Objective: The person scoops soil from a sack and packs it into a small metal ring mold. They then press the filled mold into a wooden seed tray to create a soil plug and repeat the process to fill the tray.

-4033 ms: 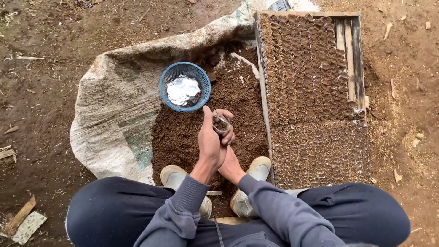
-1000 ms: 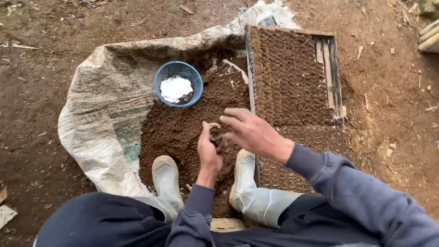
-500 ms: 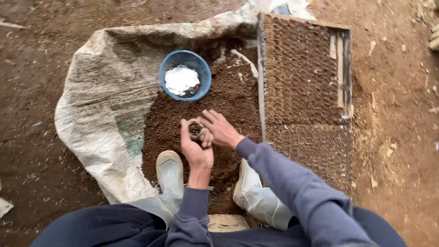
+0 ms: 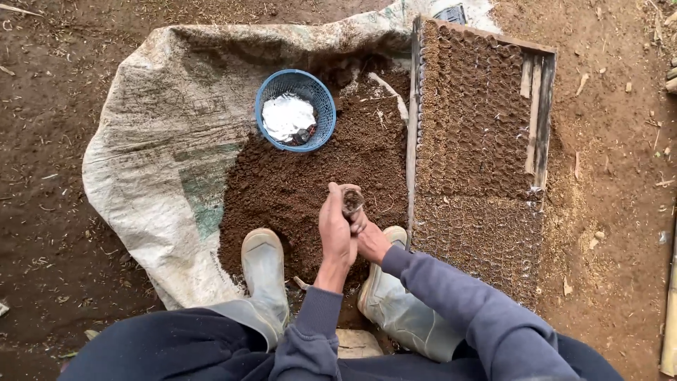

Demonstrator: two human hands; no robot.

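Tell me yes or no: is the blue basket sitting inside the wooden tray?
No, the blue basket sits on the sack beside the soil pile, left of the wooden tray.

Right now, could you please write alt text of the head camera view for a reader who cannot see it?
A crouching person's left hand holds a small clear soil-filled seedling pot, with the right hand just beneath, over a pile of dark brown soil on a pale woven sack. A round blue plastic basket lies behind; a wooden tray of filled pots lies right.
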